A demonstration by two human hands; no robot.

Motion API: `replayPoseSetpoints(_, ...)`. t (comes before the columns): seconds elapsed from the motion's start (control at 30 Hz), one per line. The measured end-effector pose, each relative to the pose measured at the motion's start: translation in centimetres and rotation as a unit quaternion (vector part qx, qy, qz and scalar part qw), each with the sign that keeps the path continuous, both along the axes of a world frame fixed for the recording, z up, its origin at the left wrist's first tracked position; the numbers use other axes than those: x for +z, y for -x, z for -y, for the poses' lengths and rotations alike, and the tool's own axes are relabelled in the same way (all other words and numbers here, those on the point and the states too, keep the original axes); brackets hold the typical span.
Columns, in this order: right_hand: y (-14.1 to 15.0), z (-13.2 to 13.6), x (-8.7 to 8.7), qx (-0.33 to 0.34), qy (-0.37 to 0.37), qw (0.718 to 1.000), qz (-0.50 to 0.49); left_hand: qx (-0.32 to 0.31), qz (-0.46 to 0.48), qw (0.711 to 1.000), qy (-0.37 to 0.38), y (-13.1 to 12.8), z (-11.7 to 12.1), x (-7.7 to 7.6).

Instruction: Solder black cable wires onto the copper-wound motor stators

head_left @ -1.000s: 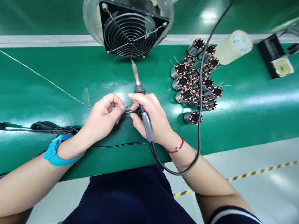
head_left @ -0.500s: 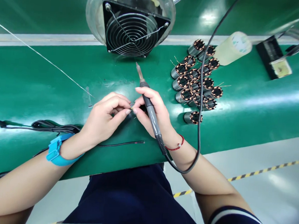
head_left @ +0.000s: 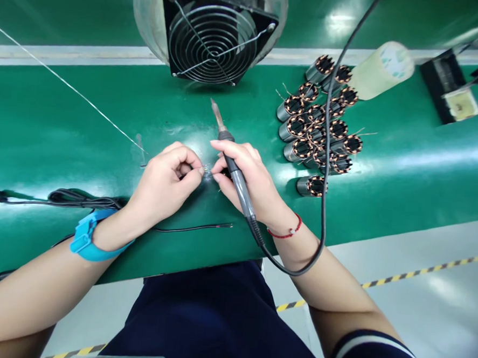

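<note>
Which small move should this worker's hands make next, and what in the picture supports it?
Probably steady the small blurred piece: the left hand seems to pinch it, while the right hand, close by, also holds the soldering iron, its tip pointing away toward the fan.

Bright, cool white light fills the scene, seemingly from overhead. It glares in a long streak on the right of the green benchtop (head_left: 63,136), flares at its left end and shines off the pale floor (head_left: 445,316). A soft shadow lies beneath the fan (head_left: 214,53). The soldering iron (head_left: 241,184) is fairly sharp; the iron stand (head_left: 443,86), far right, smears, with wide-angle stretching towards the edges.
</note>
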State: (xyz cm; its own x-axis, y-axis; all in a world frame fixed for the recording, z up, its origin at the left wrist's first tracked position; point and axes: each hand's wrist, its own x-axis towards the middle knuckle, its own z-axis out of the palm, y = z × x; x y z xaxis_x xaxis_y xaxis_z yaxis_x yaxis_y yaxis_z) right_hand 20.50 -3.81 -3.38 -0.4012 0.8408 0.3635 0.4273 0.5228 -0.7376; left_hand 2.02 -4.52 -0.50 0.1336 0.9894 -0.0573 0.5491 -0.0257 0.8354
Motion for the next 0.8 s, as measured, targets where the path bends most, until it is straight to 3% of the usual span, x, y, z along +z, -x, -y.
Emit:
replayPoseSetpoints(0.13,0.8,-0.2,-0.2,-0.054,0.002,0.998,-0.014,0.001,0.01,1.0,0.002,0.1,-0.1,-0.1)
replayPoseSetpoints(0.33,0.4,0.1,0.6,-0.064,-0.005,0.997,-0.049,-0.006,0.023,1.0,0.0,-0.1,0.0,-0.2)
replayPoseSetpoints(0.47,-1.0,1.7,1.4,-0.098,0.002,0.99,-0.097,-0.013,0.028,1.0,-0.003,-0.2,0.1,-0.3)
replayPoseSetpoints(0.63,-1.5,4.5,0.7,-0.15,-0.079,0.974,-0.15,0.001,0.002,0.999,-0.042,-0.3,0.1,-0.7)
replayPoseSetpoints(0.8,-1.5,5.4,0.0,-0.121,-0.097,0.97,-0.189,0.004,-0.014,0.998,-0.067,-0.4,0.1,-0.9)
